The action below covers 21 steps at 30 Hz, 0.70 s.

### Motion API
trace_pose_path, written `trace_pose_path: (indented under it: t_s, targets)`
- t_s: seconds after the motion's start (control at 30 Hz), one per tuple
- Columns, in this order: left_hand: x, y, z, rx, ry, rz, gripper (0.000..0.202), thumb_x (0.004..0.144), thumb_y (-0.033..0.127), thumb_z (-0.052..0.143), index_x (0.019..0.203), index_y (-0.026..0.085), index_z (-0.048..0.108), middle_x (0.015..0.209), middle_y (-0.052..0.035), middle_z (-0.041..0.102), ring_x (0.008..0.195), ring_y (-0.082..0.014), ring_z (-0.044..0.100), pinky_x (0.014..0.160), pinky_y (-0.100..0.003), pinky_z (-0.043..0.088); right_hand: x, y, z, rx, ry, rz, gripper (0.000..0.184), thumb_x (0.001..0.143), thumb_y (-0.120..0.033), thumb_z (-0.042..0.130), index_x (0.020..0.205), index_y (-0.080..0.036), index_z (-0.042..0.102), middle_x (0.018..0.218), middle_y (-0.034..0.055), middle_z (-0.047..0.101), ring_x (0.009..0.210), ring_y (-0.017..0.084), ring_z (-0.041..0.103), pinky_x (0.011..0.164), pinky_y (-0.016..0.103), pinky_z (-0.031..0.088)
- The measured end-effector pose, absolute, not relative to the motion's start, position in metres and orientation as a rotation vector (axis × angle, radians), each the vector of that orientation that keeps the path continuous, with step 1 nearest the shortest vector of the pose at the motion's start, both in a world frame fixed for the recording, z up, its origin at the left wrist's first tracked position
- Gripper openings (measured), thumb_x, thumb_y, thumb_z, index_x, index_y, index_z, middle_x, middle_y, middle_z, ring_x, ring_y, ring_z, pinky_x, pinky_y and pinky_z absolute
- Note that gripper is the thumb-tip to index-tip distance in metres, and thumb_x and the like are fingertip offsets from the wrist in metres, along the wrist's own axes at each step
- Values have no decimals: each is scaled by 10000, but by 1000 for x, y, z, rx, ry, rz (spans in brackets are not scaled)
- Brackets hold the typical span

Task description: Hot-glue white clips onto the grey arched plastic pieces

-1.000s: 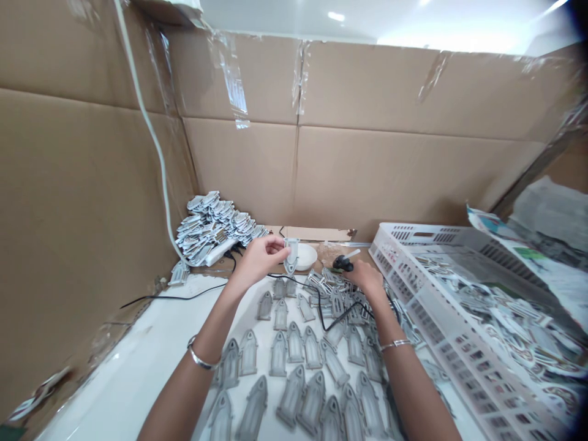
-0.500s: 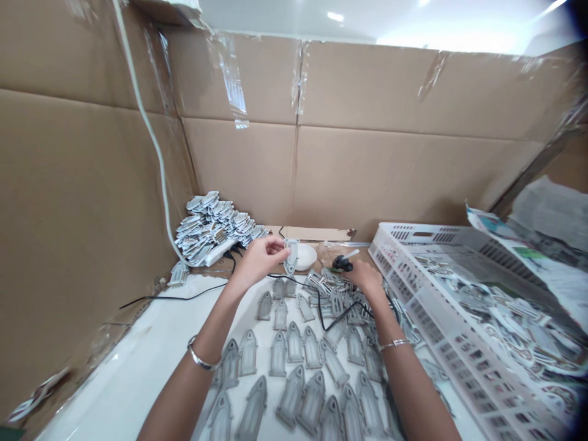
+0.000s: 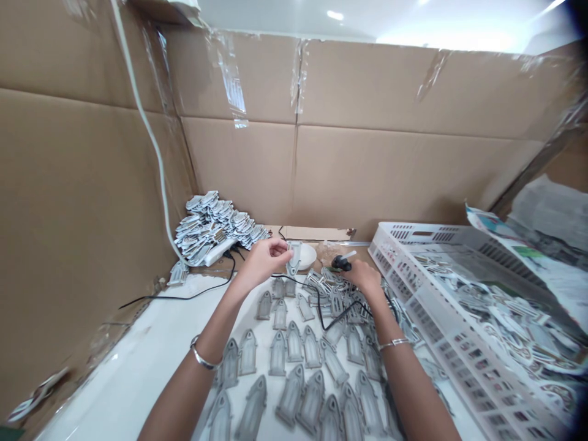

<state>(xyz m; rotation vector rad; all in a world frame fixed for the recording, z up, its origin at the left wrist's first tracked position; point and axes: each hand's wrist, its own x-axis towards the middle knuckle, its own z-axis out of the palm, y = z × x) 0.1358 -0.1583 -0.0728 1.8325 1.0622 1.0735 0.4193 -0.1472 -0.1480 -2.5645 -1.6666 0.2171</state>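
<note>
My left hand [image 3: 266,262] pinches a small pale piece shaped like a pointed arch [image 3: 294,257] by its side, in front of a white bowl [image 3: 307,256]. Its tip points down. My right hand [image 3: 364,275] is closed round a black glue gun [image 3: 341,263], from which a whitish stick [image 3: 350,253] juts up to the right. Most of the tool is hidden by the hand. Several grey arch-shaped pieces [image 3: 277,353] lie in loose rows on the white tabletop between my forearms. A heap of similar pieces [image 3: 327,283] lies beside my right hand.
A stack of pale pieces [image 3: 209,226] stands at the back left by a white power strip [image 3: 219,252]. A black cable [image 3: 337,320] winds over the table. On the right is a white slotted crate [image 3: 427,318] full of pieces. Cardboard walls [image 3: 367,171] enclose the table.
My left hand has shifted slightly right and down with the arch-shaped piece. My right hand and the glue gun have moved a touch to the left.
</note>
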Motion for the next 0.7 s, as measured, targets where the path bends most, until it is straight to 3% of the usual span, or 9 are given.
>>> trace_pose_path:
  t_s: [0.13, 0.3, 0.5, 0.7]
  targets:
    - [135, -158, -72, 1833, 1067, 1067, 201, 740, 363, 669, 742, 164, 637, 758, -52, 694, 699, -174, 627, 676, -288, 474, 420, -147, -147, -2561, -1668, 227, 592, 767, -636, 618, 1134, -183, 718, 1181, 182, 707, 1109, 353, 662, 877, 406, 512]
    - [133, -156, -74, 1829, 1025, 1101, 183, 747, 340, 669, 746, 159, 638, 753, -42, 691, 695, -168, 631, 677, -284, 489, 422, -146, -149, -2568, -1665, 222, 550, 801, -564, 591, 1145, -152, 710, 1166, 204, 706, 1095, 348, 669, 859, 400, 516]
    - [126, -151, -78, 1817, 1038, 1083, 253, 744, 407, 659, 779, 157, 641, 752, -42, 676, 692, -171, 620, 669, -283, 479, 424, -146, -148, -2558, -1683, 230, 513, 797, -546, 598, 1118, -165, 717, 1156, 190, 713, 1089, 343, 672, 846, 385, 517]
    - [69, -117, -81, 1913, 1372, 1105, 269, 754, 417, 621, 796, 156, 674, 785, -53, 726, 732, -202, 661, 706, -293, 503, 431, -146, -143, -2534, -1704, 233, 412, 837, -444, 566, 1107, -170, 714, 1139, 180, 724, 1060, 338, 685, 813, 376, 521]
